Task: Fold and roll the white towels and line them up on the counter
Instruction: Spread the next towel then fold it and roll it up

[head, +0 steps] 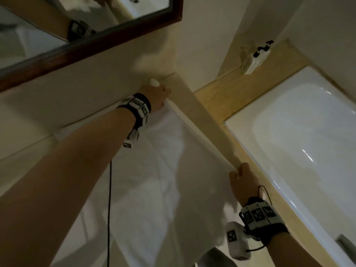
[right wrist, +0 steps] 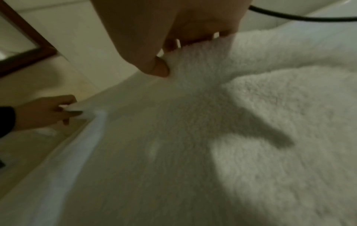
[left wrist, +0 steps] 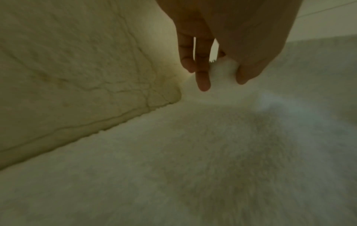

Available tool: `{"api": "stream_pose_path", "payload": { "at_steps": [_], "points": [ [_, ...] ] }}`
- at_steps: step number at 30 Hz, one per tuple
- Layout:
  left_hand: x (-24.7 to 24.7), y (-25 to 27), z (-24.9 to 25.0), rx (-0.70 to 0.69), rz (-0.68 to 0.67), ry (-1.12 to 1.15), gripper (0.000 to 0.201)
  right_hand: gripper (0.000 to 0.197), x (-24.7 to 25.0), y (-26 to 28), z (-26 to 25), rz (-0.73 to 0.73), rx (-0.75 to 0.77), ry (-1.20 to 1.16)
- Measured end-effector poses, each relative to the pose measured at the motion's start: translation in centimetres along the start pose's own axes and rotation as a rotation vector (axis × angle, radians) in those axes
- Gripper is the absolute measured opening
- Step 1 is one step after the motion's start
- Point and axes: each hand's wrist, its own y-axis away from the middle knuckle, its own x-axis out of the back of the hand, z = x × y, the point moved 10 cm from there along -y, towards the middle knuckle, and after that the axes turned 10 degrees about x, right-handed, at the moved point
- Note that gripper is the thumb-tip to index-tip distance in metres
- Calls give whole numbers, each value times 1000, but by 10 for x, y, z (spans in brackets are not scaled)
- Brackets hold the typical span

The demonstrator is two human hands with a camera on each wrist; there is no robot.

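Note:
A white towel [head: 163, 170] lies spread over the cream counter [head: 38, 116], its far edge stretched along the counter's rim. My left hand [head: 158, 93] pinches the towel's far corner, close to the wall. In the left wrist view that corner of the towel [left wrist: 222, 68] sits between thumb and fingers [left wrist: 203, 79]. My right hand [head: 241, 173] grips the near corner of the same edge. The right wrist view shows its thumb [right wrist: 158, 67] pressed into the terry cloth [right wrist: 193, 107], with the left hand [right wrist: 48, 111] farther along the edge.
A white sink basin [head: 298, 135] set in a wooden top [head: 221, 97] lies to the right. A dark-framed mirror [head: 86, 41] hangs on the wall at the upper left. A white wall socket [head: 254, 58] with a black plug sits behind the basin.

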Motion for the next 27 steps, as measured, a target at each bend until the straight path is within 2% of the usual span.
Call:
{"api": "stream_pose_path", "payload": {
  "at_steps": [3,7,11,15,19,21,23,25,27],
  "points": [
    [-4,27,-15,52,-18,23,47,31,-6,6,-3,-66,40,-88],
    [-8,65,-30,203,-13,78,41,19,-14,10,-5,-213,23,-167],
    [-26,108,-23,403,-163,217,44,35,-22,11,6,-250,-49,-256],
    [-20,136,-25,598,-89,388,36,56,-29,22,16,-355,-103,-273],
    [-12,148,-37,739,53,621,30,58,-32,39,18,-454,-93,-420],
    [-9,151,-51,834,123,744,27,52,-34,59,8,-581,-42,-433],
    [-13,155,-72,940,174,943,35,36,-38,87,-14,-716,35,-477],
    [-18,159,-90,1000,208,1160,39,17,-46,118,-42,-859,76,-586],
    [-29,162,-109,1040,197,1292,31,8,-58,141,-77,-967,94,-735]
  ]
}}
